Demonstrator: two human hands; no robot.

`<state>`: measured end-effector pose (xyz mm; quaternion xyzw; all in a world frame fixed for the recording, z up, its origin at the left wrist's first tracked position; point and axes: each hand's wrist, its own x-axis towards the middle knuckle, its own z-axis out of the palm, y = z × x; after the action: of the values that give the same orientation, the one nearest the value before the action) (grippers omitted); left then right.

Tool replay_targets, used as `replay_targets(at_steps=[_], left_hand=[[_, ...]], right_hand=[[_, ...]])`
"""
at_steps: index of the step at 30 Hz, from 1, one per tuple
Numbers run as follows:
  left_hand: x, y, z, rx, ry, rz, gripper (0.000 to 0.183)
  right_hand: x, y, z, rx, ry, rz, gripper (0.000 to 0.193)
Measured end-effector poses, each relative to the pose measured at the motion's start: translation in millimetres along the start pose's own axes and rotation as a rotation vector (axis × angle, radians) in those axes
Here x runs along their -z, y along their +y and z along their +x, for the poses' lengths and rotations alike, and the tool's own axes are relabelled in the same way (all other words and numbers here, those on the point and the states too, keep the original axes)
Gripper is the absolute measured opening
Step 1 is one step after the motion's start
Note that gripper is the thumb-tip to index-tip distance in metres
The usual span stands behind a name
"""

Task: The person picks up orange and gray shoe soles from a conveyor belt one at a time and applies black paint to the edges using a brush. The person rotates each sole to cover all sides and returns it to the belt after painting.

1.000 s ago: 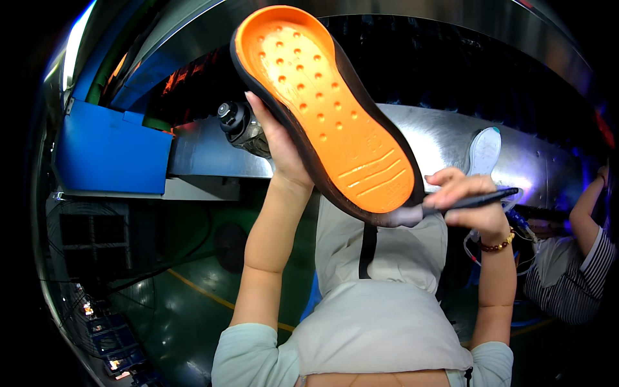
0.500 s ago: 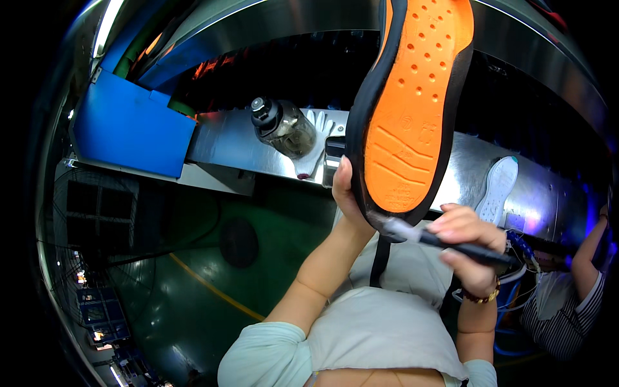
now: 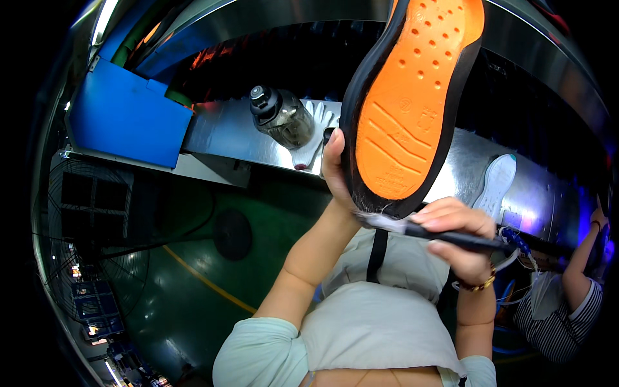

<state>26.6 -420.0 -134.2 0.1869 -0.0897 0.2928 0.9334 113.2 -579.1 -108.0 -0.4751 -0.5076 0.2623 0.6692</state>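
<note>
A shoe sole (image 3: pixel 406 135), orange inside with a thick black rim, stands tilted upright in front of me. My left hand (image 3: pixel 336 174) grips it by the left side of its heel end, the thumb showing against the rim. In my right hand (image 3: pixel 456 235) is a brush (image 3: pixel 388 223) with a black handle and pale bristles. Its bristles lie against the lower edge of the heel and look blurred. The fingers close around the handle from above and below. The sole's toe end runs out of the top of the picture.
A metal bench (image 3: pixel 222 138) crosses behind the sole. On it are a dark clear bottle (image 3: pixel 284 126), a white glove (image 3: pixel 308 151) and a white insole (image 3: pixel 498 180). A blue panel (image 3: pixel 129 119) and a standing fan (image 3: pixel 97 213) are at left; a co-worker in stripes (image 3: pixel 561 316) is at right.
The brush and my right hand have moved left along the heel edge. My left hand and the heel end have shifted slightly left and up, and the sole leans more.
</note>
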Motion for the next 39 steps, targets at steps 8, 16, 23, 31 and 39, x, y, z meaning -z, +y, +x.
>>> replay_targets(at_steps=[8, 16, 23, 31, 39], left_hand=[[-2.3, 12.0, 11.8, 0.02, 0.073, 0.133, 0.038], [-7.9, 23.8, 22.8, 0.248, 0.027, -0.053, 0.043], [-10.8, 20.5, 15.0, 0.803, 0.249, 0.34, 0.046], [-5.6, 29.8, -2.1, 0.938, 0.314, 0.522, 0.045], [-0.5, 36.4, -10.2, 0.868, 0.402, 0.453, 0.041]], right_hand=[[23.6, -2.4, 17.7, -0.088, -0.12, -0.014, 0.022], [13.1, -12.3, 16.5, -0.015, -0.412, -0.107, 0.019], [40.0, -18.6, 45.1, -0.098, -0.758, -0.368, 0.014], [49.1, -7.6, 24.3, -0.244, -0.865, -0.484, 0.016], [67.8, -8.9, 28.3, -0.284, -0.884, -0.595, 0.018]])
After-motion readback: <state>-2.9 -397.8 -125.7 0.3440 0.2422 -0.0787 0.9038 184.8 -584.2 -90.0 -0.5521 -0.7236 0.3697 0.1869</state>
